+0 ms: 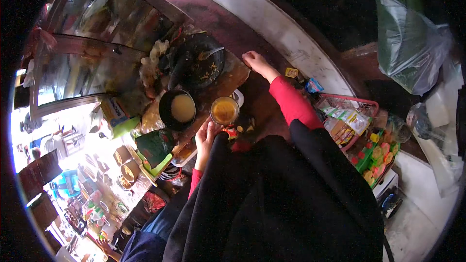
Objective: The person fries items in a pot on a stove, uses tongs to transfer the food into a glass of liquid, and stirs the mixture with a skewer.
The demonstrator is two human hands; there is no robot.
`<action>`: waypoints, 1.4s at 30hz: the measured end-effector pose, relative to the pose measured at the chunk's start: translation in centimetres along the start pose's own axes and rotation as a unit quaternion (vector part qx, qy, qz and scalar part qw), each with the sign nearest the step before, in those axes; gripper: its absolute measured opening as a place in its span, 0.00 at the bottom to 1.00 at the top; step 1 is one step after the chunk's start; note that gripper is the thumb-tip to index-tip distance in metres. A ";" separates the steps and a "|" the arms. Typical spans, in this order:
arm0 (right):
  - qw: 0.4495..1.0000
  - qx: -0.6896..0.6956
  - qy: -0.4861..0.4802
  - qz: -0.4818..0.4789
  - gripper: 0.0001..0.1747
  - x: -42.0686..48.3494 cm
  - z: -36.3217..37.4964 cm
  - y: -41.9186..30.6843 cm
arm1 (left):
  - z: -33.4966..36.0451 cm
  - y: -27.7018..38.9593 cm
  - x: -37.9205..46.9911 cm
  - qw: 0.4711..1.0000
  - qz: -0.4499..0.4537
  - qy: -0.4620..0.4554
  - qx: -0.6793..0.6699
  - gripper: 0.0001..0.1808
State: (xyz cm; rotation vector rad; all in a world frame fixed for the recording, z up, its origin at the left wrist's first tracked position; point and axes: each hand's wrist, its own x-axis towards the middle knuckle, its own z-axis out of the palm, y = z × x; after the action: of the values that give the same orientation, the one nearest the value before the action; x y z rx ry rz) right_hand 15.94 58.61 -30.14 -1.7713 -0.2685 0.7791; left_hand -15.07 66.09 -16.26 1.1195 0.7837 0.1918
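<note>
My left hand (pixel 206 134) grips the near rim of a round clear cup (pixel 224 110) with orange-brown liquid in it. Left of the cup stands a dark pot (pixel 164 111) holding a pale, cloudy liquid. Farther away lies a wide dark stone mortar (pixel 198 60), with brown residue and a light spoon (pixel 212 53) inside. Stretched out past the wooden board's edge, my right hand (pixel 255 62) has its fingers curled together; whether something small is between them cannot be told. A white rounded item partly shows behind the cup.
Plastic bags and a glass-fronted case (pixel 98 45) stand at the left. Bowls (pixel 130 171) of food line a bright counter, lower left, where another person's hand (pixel 103 246) shows. At the right are a red basket (pixel 344 99) of packets and a tray of colourful items (pixel 378 156).
</note>
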 end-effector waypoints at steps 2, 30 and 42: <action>0.997 0.020 -0.054 0.059 0.17 -0.8 0.0 -1.5 | -0.4 -0.3 -0.1 1.000 -0.007 0.006 0.000 0.19; 0.982 0.068 -0.074 -0.160 0.19 -23.2 -4.8 -18.3 | 7.2 1.5 1.6 0.986 0.077 -0.146 -0.022 0.25; 0.823 -0.402 0.067 -0.395 0.26 -25.5 -5.5 -14.9 | 9.9 -1.2 0.4 0.987 0.077 -0.141 0.026 0.24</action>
State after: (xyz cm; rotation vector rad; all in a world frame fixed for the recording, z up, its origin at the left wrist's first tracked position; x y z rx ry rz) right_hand 3.07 45.77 -6.23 -2.1817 -1.2912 -0.1210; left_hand -8.65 58.47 -15.42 1.2266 0.4524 0.1388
